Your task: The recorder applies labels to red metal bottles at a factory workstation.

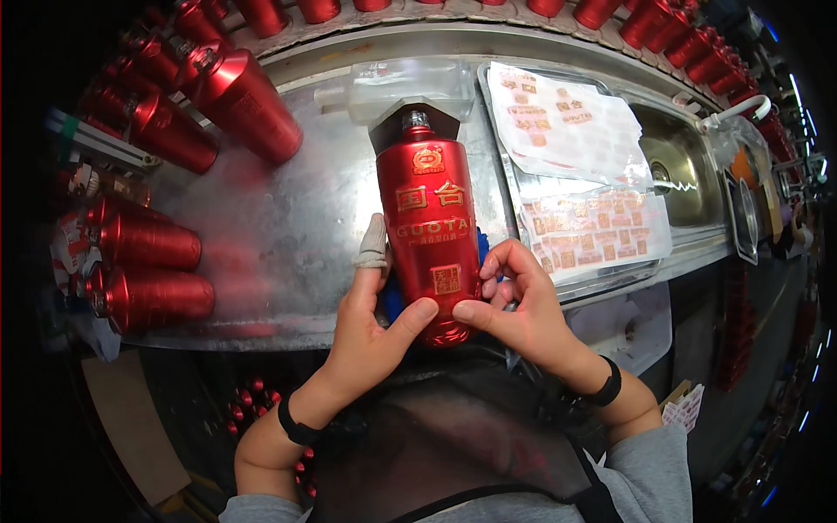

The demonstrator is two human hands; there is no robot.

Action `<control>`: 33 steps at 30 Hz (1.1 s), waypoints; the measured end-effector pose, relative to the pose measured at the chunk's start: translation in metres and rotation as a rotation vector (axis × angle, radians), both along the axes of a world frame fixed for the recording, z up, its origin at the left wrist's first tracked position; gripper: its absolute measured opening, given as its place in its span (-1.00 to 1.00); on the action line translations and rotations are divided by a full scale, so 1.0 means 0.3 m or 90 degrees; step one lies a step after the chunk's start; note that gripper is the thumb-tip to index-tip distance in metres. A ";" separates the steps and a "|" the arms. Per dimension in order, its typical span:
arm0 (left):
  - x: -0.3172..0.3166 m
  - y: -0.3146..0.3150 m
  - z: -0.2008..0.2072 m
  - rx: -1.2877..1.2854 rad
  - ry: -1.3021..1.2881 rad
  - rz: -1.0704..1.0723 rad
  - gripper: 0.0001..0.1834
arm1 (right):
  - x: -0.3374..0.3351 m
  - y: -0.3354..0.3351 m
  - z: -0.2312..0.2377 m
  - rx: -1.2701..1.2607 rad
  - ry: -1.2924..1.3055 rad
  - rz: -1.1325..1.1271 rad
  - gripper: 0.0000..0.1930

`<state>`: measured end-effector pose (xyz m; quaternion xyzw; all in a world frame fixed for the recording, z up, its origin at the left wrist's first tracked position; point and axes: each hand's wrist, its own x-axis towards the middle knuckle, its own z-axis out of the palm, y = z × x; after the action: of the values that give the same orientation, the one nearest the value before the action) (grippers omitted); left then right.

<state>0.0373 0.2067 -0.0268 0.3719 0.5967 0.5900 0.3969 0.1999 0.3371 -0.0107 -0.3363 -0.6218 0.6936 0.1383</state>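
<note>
A glossy red bottle (pixel 429 244) with gold lettering and a square gold seal lies lengthwise before me, its clear-topped neck pointing away. My left hand (pixel 370 305) grips its lower left side, thumb on the front; one finger wears a pale finger cot (pixel 373 242). On the opposite side my right hand (pixel 523 305) presses its thumb near the base, with the other fingers curled along the edge. Behind the neck sits a dark angular holder (pixel 446 124). Bits of blue material (pixel 482 247) show from beneath the bottle, mostly hidden.
Red bottles stand at left, including a large one (pixel 248 105) and a nearer one (pixel 161 296). A clear container (pixel 410 87) lies behind the holder. Sheets of gold-and-red decals (pixel 593 231) rest on a tray at right, beside a metal sink (pixel 676 161) with a white tap (pixel 741 112).
</note>
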 end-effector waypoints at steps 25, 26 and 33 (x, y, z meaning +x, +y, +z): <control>-0.011 -0.010 -0.007 -0.004 0.018 -0.034 0.06 | 0.005 0.011 -0.032 -0.003 0.028 0.015 -0.61; -0.011 -0.010 -0.007 -0.004 0.017 -0.034 0.06 | 0.005 0.011 -0.031 -0.006 0.030 0.015 -0.61; -0.012 -0.009 -0.008 0.005 0.007 -0.029 0.08 | 0.006 0.012 -0.036 -0.014 0.032 0.012 -0.61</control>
<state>0.0338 0.2041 -0.0294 0.3903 0.5879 0.5810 0.4056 0.2017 0.3406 -0.0214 -0.3144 -0.6138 0.7098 0.1434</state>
